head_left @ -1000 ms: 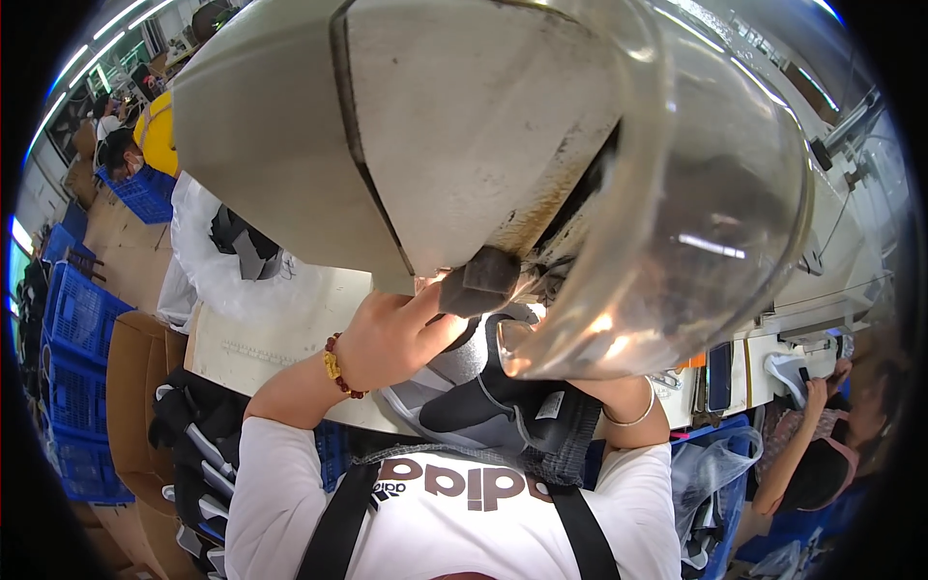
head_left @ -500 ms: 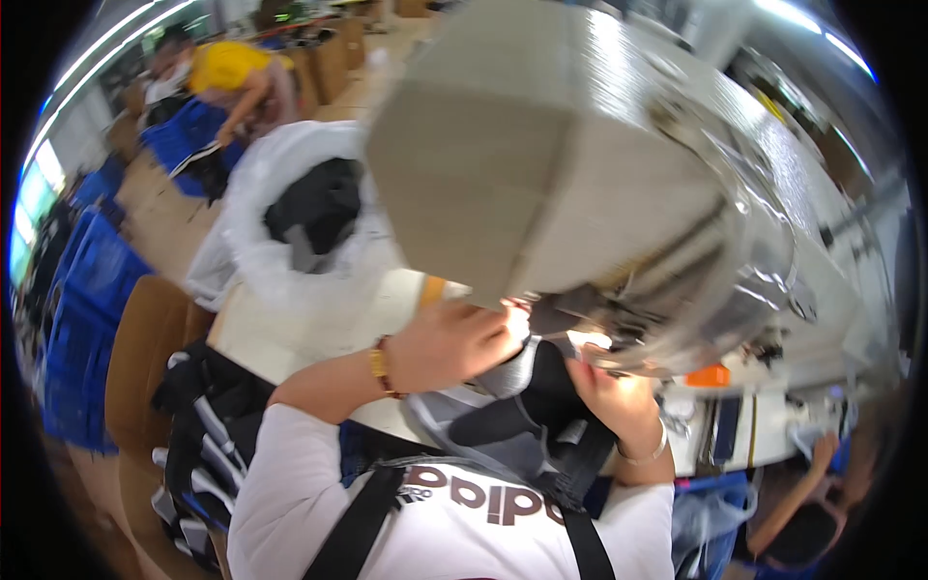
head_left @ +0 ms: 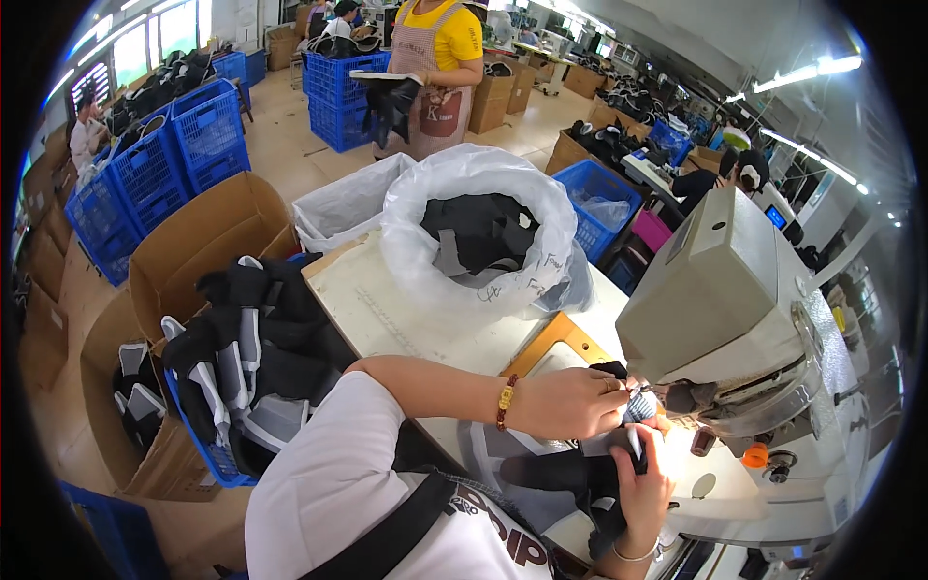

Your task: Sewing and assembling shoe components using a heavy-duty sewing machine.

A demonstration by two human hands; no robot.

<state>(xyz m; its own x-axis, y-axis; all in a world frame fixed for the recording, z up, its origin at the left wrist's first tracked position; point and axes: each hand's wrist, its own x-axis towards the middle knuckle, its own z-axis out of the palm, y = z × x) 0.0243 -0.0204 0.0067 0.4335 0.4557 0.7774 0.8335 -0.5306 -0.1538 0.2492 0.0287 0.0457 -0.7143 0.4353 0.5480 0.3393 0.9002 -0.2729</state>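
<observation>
A black and grey fabric shoe upper (head_left: pixel 546 473) lies at the front edge of the table, under a lit sewing machine (head_left: pixel 720 290). My left hand (head_left: pixel 565 401) reaches across from the left, its fingers closed at the upper's far end beside the needle area. A small black scrap shows at those fingertips. From below, my right hand (head_left: pixel 646 488) pinches the upper's near edge, where a white strip sticks up between thumb and fingers. The exact needle point is hidden by my fingers and the machine head.
A white plastic bag (head_left: pixel 406 237) of black fabric pieces stands on the table (head_left: pixel 387 314). Left of it, a blue crate (head_left: pixel 193 416) holds several black and grey uppers beside an open cardboard box (head_left: pixel 208 232). A person in a yellow shirt (head_left: pixel 454 39) stands beyond.
The view has swung left and back from the machine, which now sits further right. Both hands stay on the upper. The person in yellow, bent over a crate before, now stands upright holding something dark.
</observation>
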